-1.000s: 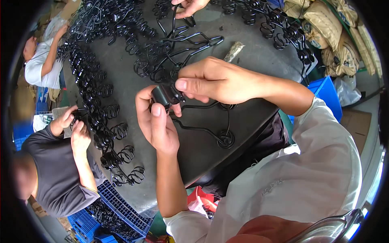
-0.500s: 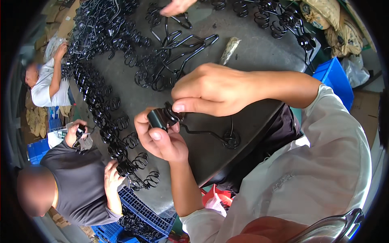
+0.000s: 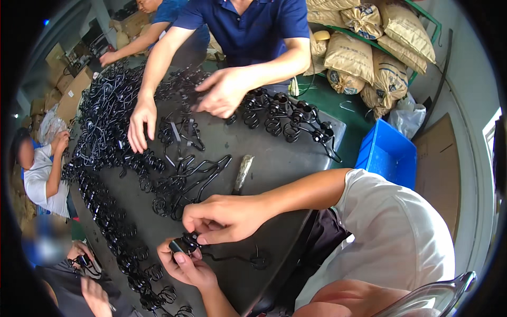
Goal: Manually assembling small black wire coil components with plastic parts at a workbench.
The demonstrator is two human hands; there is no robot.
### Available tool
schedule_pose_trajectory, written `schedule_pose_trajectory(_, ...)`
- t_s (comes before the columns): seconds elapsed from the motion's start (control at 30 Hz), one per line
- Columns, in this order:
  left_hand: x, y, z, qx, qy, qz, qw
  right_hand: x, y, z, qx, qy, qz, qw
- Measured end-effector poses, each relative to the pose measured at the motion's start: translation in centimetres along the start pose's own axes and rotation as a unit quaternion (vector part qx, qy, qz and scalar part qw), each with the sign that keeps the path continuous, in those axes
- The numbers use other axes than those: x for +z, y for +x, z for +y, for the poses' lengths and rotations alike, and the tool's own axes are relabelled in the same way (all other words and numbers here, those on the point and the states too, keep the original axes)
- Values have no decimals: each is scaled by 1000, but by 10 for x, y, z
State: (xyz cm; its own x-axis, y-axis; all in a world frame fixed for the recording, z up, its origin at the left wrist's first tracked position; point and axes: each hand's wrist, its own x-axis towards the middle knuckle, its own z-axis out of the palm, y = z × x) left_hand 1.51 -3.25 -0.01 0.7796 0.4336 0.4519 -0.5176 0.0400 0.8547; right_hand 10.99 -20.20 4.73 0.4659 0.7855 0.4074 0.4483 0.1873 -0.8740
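Observation:
My left hand (image 3: 186, 267) is closed around a glossy black cylinder (image 3: 176, 246) at the near part of the table. A black coil piece (image 3: 189, 242) sits against the cylinder. My right hand (image 3: 228, 217) pinches this piece from above, its fingertips hiding part of it. A thin black wire arm (image 3: 227, 258) runs rightward from the held piece and ends in a wire coil (image 3: 259, 260) over the table. Just beyond my right hand are bent black wire parts (image 3: 203, 171) with coils.
A tangled heap of black wire parts (image 3: 105, 116) covers the far left; a row of coil springs (image 3: 113, 238) runs toward me. A wrapped stick (image 3: 243, 173) lies mid-table. Across, a co-worker's hands (image 3: 142, 126) hover over parts. Blue bin (image 3: 388, 156), right; sacks (image 3: 348, 55) behind.
The view has tilted upward, bringing the co-worker across the table, both their hands and the sacks into sight. My hands stay together on the cylinder and coil piece.

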Motion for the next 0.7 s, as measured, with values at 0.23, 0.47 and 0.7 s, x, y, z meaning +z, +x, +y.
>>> schedule_pose_trajectory(0.23, 0, 0, -1, -13, -22, -5, 1000, 6, 5, 16, -9, -51, -23, 998)
schedule_pose_trajectory(0.47, 5, -4, 3, -57, -4, 54, 997, 1, 2, 17, 41, -65, -31, 997)
schedule_pose_trajectory(0.7, 9, 7, 3, -93, -92, 13, 991, -4, 6, 9, 20, -102, -13, 994)
